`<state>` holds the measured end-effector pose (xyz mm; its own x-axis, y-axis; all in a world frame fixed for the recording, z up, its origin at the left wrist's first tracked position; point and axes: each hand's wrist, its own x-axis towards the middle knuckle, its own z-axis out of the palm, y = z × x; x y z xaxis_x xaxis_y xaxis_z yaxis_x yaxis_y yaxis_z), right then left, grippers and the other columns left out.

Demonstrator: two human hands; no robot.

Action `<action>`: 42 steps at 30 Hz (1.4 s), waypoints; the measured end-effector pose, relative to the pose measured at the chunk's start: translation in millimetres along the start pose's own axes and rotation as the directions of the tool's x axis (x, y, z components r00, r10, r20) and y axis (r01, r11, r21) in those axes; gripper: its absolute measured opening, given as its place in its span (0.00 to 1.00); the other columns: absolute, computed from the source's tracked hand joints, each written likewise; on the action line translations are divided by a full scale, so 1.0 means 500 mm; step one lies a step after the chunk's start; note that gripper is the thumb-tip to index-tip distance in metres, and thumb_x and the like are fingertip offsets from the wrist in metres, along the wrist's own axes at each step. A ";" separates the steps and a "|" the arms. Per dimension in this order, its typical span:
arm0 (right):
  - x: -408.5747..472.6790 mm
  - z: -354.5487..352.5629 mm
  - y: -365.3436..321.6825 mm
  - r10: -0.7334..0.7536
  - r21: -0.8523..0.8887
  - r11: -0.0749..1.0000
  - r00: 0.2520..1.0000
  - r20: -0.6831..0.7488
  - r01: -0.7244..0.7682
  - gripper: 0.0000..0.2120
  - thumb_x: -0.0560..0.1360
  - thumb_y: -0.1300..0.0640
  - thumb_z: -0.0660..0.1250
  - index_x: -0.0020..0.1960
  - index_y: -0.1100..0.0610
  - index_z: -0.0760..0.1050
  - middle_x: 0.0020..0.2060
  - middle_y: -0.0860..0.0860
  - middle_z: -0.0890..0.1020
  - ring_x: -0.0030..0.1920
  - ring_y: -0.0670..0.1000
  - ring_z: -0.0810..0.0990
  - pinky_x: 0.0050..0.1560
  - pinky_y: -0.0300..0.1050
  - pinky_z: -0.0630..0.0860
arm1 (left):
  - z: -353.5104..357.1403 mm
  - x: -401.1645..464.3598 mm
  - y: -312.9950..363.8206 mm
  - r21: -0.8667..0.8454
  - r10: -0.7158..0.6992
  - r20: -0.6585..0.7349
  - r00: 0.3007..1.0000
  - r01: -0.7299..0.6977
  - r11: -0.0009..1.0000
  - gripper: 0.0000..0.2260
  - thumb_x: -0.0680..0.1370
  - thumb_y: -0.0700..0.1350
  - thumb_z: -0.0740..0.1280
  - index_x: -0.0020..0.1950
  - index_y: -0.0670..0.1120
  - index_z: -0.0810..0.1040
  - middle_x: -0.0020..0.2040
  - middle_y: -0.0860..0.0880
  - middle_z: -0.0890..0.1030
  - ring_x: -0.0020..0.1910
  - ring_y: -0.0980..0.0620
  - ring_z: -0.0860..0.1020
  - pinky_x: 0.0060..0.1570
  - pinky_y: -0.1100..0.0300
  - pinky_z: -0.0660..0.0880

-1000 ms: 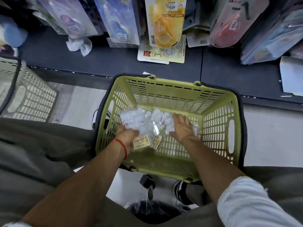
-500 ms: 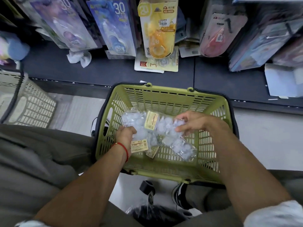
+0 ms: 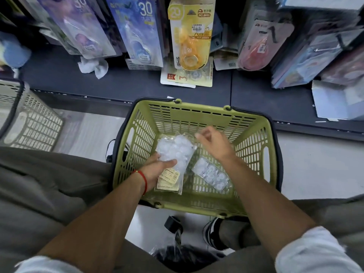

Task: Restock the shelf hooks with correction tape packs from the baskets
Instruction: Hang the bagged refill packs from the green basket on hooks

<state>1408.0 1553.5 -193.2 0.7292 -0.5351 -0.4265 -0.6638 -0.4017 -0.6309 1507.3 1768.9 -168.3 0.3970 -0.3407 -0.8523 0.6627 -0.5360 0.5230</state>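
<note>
Gripping a bunch of clear plastic packs of white correction tape (image 3: 174,152), your left hand (image 3: 157,170) has its fingers curled round their lower part, thumb across the front, with the yellowish paper labels (image 3: 169,179) sticking out below your palm. You hold this bunch tilted over the inside of the olive-green slotted plastic shopping basket (image 3: 254,142), above its floor. Your right hand (image 3: 213,143) hovers just beside the upper end of the bunch, fingers loosely bent toward it; motion blur keeps you from telling whether the fingertips touch the plastic or pinch anything. One more clear pack of white tape rolls (image 3: 211,175) lies flat on the basket floor, under your right forearm and apart from the held bunch. A thin red string bracelet (image 3: 143,179) circles your left wrist. Beyond the basket runs the dark shelf base (image 3: 126,83), and above it hang carded correction tape packs: a purple one (image 3: 82,30), a blue one marked 30 (image 3: 137,32), a yellow one (image 3: 190,38) and a pink one (image 3: 260,44). A crumpled white tissue (image 3: 92,67) lies on the shelf base, and a beige slotted basket (image 3: 29,119) stands off to your left.
</note>
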 end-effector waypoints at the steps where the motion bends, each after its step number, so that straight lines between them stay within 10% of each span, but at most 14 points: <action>1: -0.003 0.016 0.039 0.075 -0.176 0.982 0.996 0.039 -0.067 0.19 0.83 0.42 0.66 0.68 0.51 0.74 0.59 0.48 0.84 0.53 0.49 0.82 0.57 0.47 0.74 | -0.002 0.005 -0.001 -0.067 -0.013 -0.051 0.999 0.010 0.998 0.27 0.77 0.39 0.76 0.74 0.47 0.72 0.63 0.40 0.84 0.54 0.41 0.86 0.49 0.45 0.85; 3: -0.020 0.057 0.112 0.252 -0.485 0.862 0.954 0.161 -0.146 0.27 0.82 0.44 0.68 0.76 0.56 0.69 0.71 0.57 0.77 0.67 0.57 0.78 0.69 0.53 0.71 | -0.011 0.013 0.003 -0.140 -0.038 -0.123 0.992 0.020 0.990 0.23 0.79 0.37 0.74 0.72 0.47 0.72 0.58 0.39 0.85 0.47 0.41 0.87 0.33 0.50 0.83; 7: -0.046 0.105 0.161 0.321 -0.570 0.807 0.924 0.209 -0.152 0.44 0.76 0.47 0.77 0.82 0.59 0.58 0.77 0.60 0.66 0.76 0.61 0.69 0.75 0.54 0.67 | -0.028 0.018 0.008 -0.200 -0.070 -0.167 0.984 0.036 0.979 0.28 0.81 0.39 0.72 0.78 0.45 0.66 0.64 0.35 0.82 0.54 0.36 0.85 0.43 0.45 0.84; 13: -0.045 0.016 0.106 0.269 -0.478 0.871 0.925 0.268 -0.114 0.24 0.75 0.48 0.78 0.69 0.48 0.79 0.67 0.55 0.77 0.68 0.59 0.75 0.70 0.52 0.71 | -0.017 0.006 0.012 -0.156 -0.079 -0.155 0.985 0.054 0.986 0.19 0.80 0.39 0.71 0.71 0.41 0.76 0.59 0.35 0.85 0.50 0.37 0.85 0.46 0.45 0.82; 16: -0.046 -0.078 0.040 0.094 -0.313 0.950 0.957 0.273 -0.004 0.13 0.76 0.54 0.77 0.60 0.46 0.85 0.65 0.53 0.78 0.66 0.57 0.76 0.72 0.57 0.73 | -0.003 -0.008 0.014 -0.184 -0.109 -0.123 0.986 0.086 0.979 0.14 0.79 0.40 0.70 0.64 0.39 0.79 0.49 0.36 0.85 0.41 0.39 0.83 0.44 0.49 0.81; 19: -0.074 -0.169 -0.036 -0.264 -0.137 0.949 0.953 0.146 0.284 0.15 0.76 0.63 0.77 0.58 0.49 0.87 0.62 0.46 0.84 0.62 0.46 0.78 0.69 0.41 0.73 | 0.016 -0.040 0.018 -0.220 -0.125 -0.105 0.987 0.099 0.970 0.11 0.78 0.40 0.69 0.59 0.39 0.79 0.37 0.39 0.83 0.35 0.41 0.82 0.41 0.49 0.81; 23: -0.141 -0.233 -0.140 -0.488 0.068 0.872 0.873 0.023 0.485 0.17 0.74 0.72 0.76 0.59 0.57 0.87 0.62 0.46 0.83 0.62 0.40 0.76 0.65 0.31 0.72 | 0.063 -0.107 0.066 -0.332 -0.033 0.085 0.996 0.060 0.941 0.18 0.76 0.43 0.67 0.65 0.39 0.80 0.61 0.33 0.84 0.52 0.35 0.83 0.60 0.36 0.79; 27: -0.182 -0.277 -0.196 -0.503 0.085 0.863 0.863 0.046 0.498 0.30 0.73 0.82 0.59 0.62 0.58 0.86 0.68 0.45 0.82 0.71 0.41 0.76 0.71 0.35 0.71 | 0.086 -0.180 0.138 -0.548 0.145 0.243 0.959 0.013 0.837 0.15 0.75 0.43 0.65 0.58 0.41 0.84 0.53 0.35 0.87 0.42 0.36 0.87 0.36 0.41 0.84; 32: -0.190 -0.309 -0.272 -0.420 0.338 0.806 0.872 -0.252 0.486 0.17 0.77 0.67 0.74 0.60 0.48 0.83 0.60 0.46 0.82 0.59 0.47 0.84 0.61 0.49 0.83 | 0.089 -0.250 0.217 -0.537 0.369 0.184 0.911 -0.222 0.814 0.12 0.79 0.42 0.64 0.60 0.42 0.79 0.61 0.33 0.83 0.58 0.29 0.82 0.59 0.34 0.79; 36: -0.175 -0.372 -0.349 -0.308 0.362 0.822 0.877 -0.368 0.440 0.28 0.72 0.51 0.81 0.66 0.40 0.71 0.54 0.46 0.82 0.51 0.49 0.84 0.51 0.48 0.84 | 0.103 -0.304 0.306 -0.498 0.524 0.088 0.847 -0.418 0.760 0.11 0.78 0.38 0.65 0.60 0.41 0.77 0.57 0.38 0.84 0.51 0.38 0.79 0.51 0.36 0.76; 42: -0.169 -0.507 -0.438 -0.367 0.413 0.760 0.856 -0.363 0.501 0.02 0.80 0.52 0.73 0.50 0.48 0.86 0.45 0.51 0.90 0.46 0.53 0.90 0.45 0.48 0.86 | 0.081 -0.356 0.461 -0.358 0.707 0.068 0.704 -0.644 0.676 0.22 0.72 0.45 0.74 0.66 0.50 0.81 0.69 0.42 0.80 0.49 0.43 0.85 0.47 0.45 0.82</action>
<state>1449.5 1498.1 145.2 0.8081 -0.5802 0.1015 -0.0707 -0.2666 -0.9612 1563.9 1674.7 104.5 0.7044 -0.6715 -0.2298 0.4201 0.1335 0.8976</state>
